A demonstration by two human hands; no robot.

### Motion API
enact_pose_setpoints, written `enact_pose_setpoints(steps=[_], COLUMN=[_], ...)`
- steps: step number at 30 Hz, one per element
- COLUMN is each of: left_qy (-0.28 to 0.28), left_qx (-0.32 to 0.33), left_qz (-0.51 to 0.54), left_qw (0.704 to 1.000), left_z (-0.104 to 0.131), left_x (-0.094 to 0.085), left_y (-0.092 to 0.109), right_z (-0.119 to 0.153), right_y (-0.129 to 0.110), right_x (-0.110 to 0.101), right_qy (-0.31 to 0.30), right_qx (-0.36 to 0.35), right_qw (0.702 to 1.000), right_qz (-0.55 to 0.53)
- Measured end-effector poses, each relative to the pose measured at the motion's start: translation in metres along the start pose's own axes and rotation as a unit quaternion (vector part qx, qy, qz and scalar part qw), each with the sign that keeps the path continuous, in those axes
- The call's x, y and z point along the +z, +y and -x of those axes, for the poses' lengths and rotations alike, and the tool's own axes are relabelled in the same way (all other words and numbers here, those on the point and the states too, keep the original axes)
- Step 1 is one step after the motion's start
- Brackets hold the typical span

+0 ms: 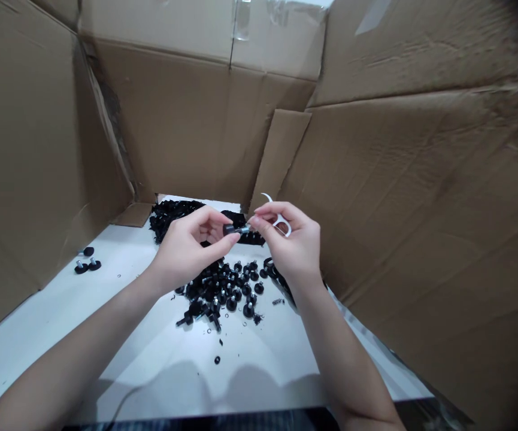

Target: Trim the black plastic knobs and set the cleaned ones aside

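Between the thumb and fingers of my left hand (pixel 198 240) is a black knob with a silver threaded stud (pixel 236 229), its stud pointing right. My right hand (pixel 291 236) is closed around a small white tool with a ring-shaped end and a thin curved tip (pixel 284 225). Its fingertips meet the end of the stud; whether they pinch anything small there is too fine to tell. Below the hands, a pile of black knobs with silver studs (pixel 223 287) lies on the white table (pixel 259 371).
Cardboard walls (pixel 187 120) enclose the table at the back and sides. A heap of black parts (pixel 169 215) lies at the back. Several knobs (pixel 88 265) sit at the left. Small black rings (pixel 217 360) and bits are scattered in front of the pile.
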State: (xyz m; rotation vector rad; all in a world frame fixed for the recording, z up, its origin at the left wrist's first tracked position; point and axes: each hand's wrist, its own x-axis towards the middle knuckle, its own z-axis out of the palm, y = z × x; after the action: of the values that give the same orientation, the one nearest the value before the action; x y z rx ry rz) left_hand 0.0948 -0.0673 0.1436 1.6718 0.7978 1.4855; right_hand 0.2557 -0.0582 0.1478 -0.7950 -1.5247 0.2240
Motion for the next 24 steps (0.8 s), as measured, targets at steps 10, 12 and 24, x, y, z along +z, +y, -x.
enact_pose_setpoints(steps=[10,12,24], left_qy=[0.022,0.006,-0.048], left_qx=[0.175,0.223,0.248], left_qz=[-0.025,-0.05,-0.155], left_qw=[0.984,0.973,0.955], left_z=[-0.004,-0.006,-0.002], left_x=[-0.028,-0.031,-0.025], left_y=[0.01,0.007,0.004], right_z=[-0.029,-0.027,-0.004], right_y=[0.035,0.032,0.0], right_x=[-0.03,-0.029,-0.009], right_qy=[0.136,0.089,-0.066], right_qx=[-0.026,-0.009,-0.358], right_qw=[0.99,0.995,0.923], right_qz=[0.012,0.033,0.12])
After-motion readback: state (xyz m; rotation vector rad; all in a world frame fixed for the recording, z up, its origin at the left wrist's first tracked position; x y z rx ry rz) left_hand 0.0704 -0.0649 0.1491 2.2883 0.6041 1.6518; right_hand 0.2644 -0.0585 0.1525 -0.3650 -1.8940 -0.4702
